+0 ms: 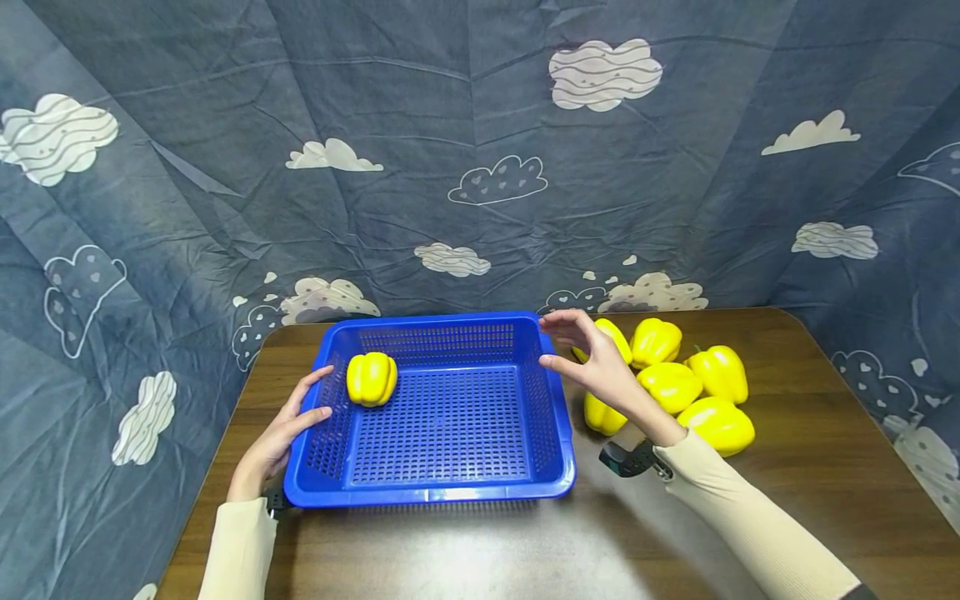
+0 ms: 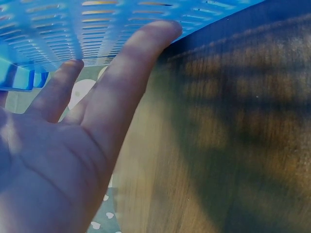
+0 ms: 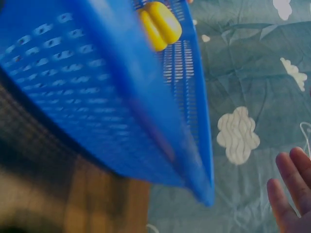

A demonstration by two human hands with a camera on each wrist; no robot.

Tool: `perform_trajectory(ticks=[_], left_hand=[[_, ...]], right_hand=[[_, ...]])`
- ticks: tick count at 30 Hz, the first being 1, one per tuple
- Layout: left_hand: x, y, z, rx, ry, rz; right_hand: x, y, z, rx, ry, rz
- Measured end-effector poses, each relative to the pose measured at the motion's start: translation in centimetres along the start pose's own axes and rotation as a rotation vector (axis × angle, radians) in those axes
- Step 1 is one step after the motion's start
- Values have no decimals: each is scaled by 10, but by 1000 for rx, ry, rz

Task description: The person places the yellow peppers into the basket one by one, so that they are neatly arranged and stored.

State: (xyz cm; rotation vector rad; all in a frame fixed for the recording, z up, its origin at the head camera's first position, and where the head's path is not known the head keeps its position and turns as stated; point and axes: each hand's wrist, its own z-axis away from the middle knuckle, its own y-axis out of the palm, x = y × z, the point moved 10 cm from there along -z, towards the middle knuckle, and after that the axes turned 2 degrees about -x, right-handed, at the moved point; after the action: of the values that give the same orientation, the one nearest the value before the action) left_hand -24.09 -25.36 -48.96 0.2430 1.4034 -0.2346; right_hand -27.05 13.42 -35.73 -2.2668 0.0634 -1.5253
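Observation:
A blue plastic basket (image 1: pixel 438 493) with slotted walls is over the wooden table, a yellow bell pepper (image 1: pixel 372 379) lying at its left end. At the left rim, my left hand (image 1: pixel 281 433) holds the basket with two digits over the edge. The left wrist view shows other fingers of the left hand (image 2: pixel 68 145) stretched against the slotted outside. My right hand (image 1: pixel 592 354) is beside the right rim, thumb and fingers spread, nothing between them. From the right wrist view, that right hand (image 3: pixel 296 194) appears apart from the basket (image 3: pixel 126 97).
Several more yellow bell peppers (image 1: pixel 670 387) lie grouped on the table (image 1: pixel 810 450) to the right of the basket, partly behind the right hand and wrist. A dark blue curtain (image 1: pixel 420 100) with cloud prints hangs at the table's back edge.

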Motion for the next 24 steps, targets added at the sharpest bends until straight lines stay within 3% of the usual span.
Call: perform_trajectory(ticks=[2, 10, 24], left_hand=[[0, 0, 0, 4, 3, 6], [0, 1, 1, 25, 15, 34], [0, 0, 1, 9, 14, 23]], right_hand=[[-12, -5, 4, -14, 2, -1], [-22, -23, 18, -77, 3, 58], [-44, -42, 50, -112, 40, 149]])
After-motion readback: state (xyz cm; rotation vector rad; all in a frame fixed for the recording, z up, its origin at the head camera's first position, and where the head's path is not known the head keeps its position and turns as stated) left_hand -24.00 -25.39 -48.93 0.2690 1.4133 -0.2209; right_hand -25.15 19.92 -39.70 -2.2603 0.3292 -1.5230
